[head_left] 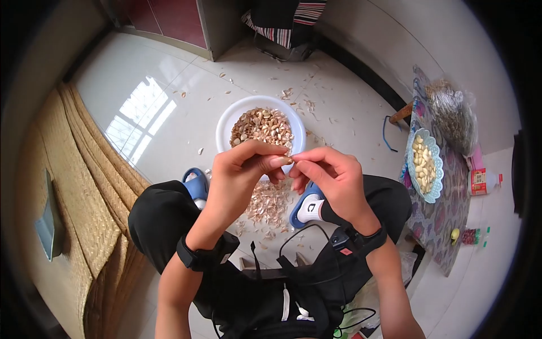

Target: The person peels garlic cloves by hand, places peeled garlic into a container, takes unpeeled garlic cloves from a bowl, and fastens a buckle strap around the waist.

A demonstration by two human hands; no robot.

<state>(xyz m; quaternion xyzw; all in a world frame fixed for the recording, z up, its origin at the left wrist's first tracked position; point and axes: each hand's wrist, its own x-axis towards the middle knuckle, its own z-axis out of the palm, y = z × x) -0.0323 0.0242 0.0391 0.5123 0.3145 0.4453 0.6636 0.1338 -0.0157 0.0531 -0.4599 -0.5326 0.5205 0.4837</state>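
Observation:
Above a white basin (222, 127), my left hand (245, 169) pinches a small garlic clove (289, 160) between thumb and forefinger. From the other side, my right hand (333, 172) closes thumb and forefinger at the same clove; whether they grip the clove or a bit of its skin is hidden. Many unpeeled garlic cloves (262, 125) with brownish and pinkish skins fill the basin. Below my hands, a pile of papery garlic skins (268, 204) lies on the floor between my feet.
At the right, a scalloped pale-blue dish (435, 191) of peeled cloves (422, 161) stands on a patterned cloth-covered table (446, 220). Beside it lie a plastic bag (454, 118) and a red-labelled bottle (484, 181). Woven mats (79, 198) lean at the left. Skins litter the tiled floor.

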